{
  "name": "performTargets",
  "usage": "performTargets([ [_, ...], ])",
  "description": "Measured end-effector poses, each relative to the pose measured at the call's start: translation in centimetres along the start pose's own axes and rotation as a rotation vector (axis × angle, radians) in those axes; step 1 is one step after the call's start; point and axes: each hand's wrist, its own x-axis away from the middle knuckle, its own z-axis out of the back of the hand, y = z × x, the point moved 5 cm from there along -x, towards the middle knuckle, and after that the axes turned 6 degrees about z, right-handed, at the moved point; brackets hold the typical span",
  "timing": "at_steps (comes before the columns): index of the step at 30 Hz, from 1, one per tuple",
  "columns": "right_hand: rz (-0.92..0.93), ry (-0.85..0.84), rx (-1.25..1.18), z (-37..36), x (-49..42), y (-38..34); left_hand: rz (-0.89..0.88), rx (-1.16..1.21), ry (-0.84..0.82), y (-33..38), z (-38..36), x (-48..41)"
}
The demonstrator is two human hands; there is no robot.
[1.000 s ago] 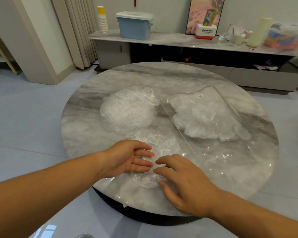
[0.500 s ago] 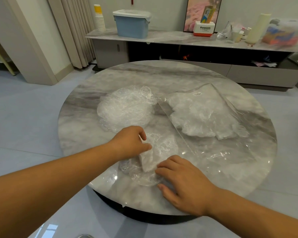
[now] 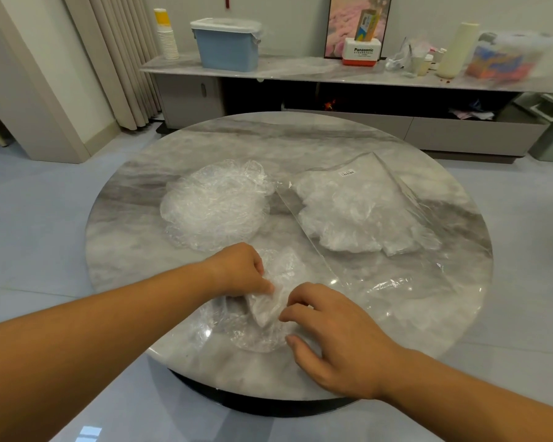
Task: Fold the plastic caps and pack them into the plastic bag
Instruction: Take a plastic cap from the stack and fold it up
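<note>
- Head view: a round marble table [image 3: 268, 138] fills the middle, seen from above, with both bare forearms reaching in over its near edge.
- The left hand [image 3: 240, 271] is closed: its fingers are curled and pinch a raised fold of a clear, crinkled cap [image 3: 284, 266], which it lifts off the tabletop.
- The right hand [image 3: 336, 333] is spread and grips nothing. Its arched fingertips press on the lower part of the same cap, just beside the left hand's fingers, and its thumb lies apart on the cap's near rim.
- That cap sits close to the table's near edge, roughly at the middle of that edge. Part of it lies flat on the marble and part is folded up between the two hands.
- A pile of caps [image 3: 217, 202], loose and unfolded, rests left of the table's centre, just beyond the left hand.
- The plastic bag [image 3: 396, 282] lies flat on the right half of the table, its long edge running from the centre towards the near edge and passing close to the right hand.
- Folded caps [image 3: 358, 215] form a white heap inside the far part of the bag. A small label [image 3: 346, 173] sits near its far corner.
- Beyond the table a low sideboard [image 3: 300, 71] carries a blue bin [image 3: 227, 46], a stack of paper cups [image 3: 166, 36] and a white and red box [image 3: 361, 52].
- A pleated curtain [image 3: 122, 59] hangs at the left.
</note>
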Motion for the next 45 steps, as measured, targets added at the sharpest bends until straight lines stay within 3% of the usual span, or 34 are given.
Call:
performTargets([
  [5,0.046,0.008,0.010,0.1,-0.3,-0.3,-0.015,0.403,-0.049,0.1,0.4,0.4],
  [9,-0.036,0.022,-0.055,0.6,-0.9,0.5,-0.002,0.862,-0.224,0.4,0.5,1.9],
  [14,-0.301,0.165,-0.422,2.6,-1.5,1.8,0.001,1.134,-0.315,0.9,0.3,3.0],
  [18,-0.550,0.422,-0.732,4.4,-2.5,3.0,-0.043,1.172,-0.389,1.1,0.1,3.6],
  [22,-0.694,0.322,-1.157,4.3,-3.2,3.6,-0.071,1.126,-0.428,1.3,-0.3,3.9],
  [25,-0.759,0.363,-1.345,4.1,-3.2,4.0,-0.082,1.074,-0.465,1.7,-0.8,4.2],
  [27,-0.740,0.414,-1.266,4.4,-3.2,4.3,-0.059,1.063,-0.469,1.9,-1.2,4.3],
  [31,-0.548,0.386,-0.887,5.3,-3.1,3.7,0.093,1.142,-0.467,1.6,-1.9,4.2],
  [35,-0.257,0.239,-0.435,4.8,-2.6,2.2,0.210,1.292,-0.581,1.4,-1.9,4.4],
  [39,-0.012,0.118,-0.096,4.3,-2.3,1.2,0.184,1.455,-0.683,1.6,-1.2,5.0],
  [45,0.063,-0.037,0.076,3.3,-1.8,0.1,0.139,1.351,-0.588,1.7,-1.0,4.9],
])
